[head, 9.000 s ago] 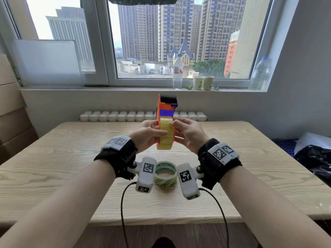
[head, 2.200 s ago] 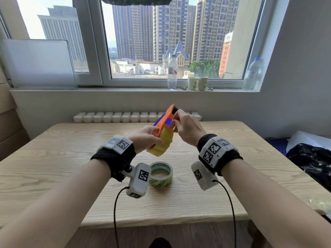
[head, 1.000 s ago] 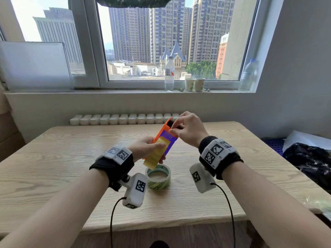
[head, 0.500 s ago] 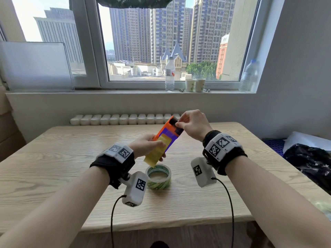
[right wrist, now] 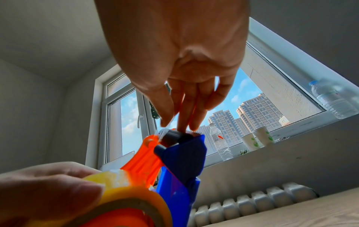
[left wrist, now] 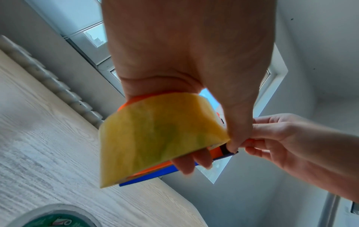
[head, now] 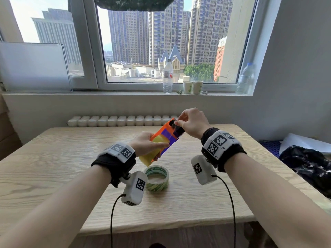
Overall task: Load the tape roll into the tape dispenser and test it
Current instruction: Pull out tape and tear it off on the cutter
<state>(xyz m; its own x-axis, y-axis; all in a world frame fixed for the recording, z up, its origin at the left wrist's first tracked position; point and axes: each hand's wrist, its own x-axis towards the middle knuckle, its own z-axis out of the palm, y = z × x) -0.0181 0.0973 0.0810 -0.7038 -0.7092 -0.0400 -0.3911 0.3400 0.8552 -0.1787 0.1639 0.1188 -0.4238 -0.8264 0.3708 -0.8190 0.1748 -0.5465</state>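
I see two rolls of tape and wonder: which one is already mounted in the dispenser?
The yellow tape roll, seated in the orange and blue tape dispenser held by the left hand. The green-printed tape roll lies flat on the table, untouched.

A pale wood-grain surface [head: 53, 169] fills the lower frame. On the windowsill at upper centre stand a clear water bottle [head: 168, 76] and two paper cups [head: 192, 87]; another bottle [head: 245, 78] stands at upper right. Dark crumpled plastic [head: 308, 165] lies at the right edge.

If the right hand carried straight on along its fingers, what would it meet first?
The right hand points down at the tape dispenser; its fingertips already look to touch the dark roller end, so that comes first.
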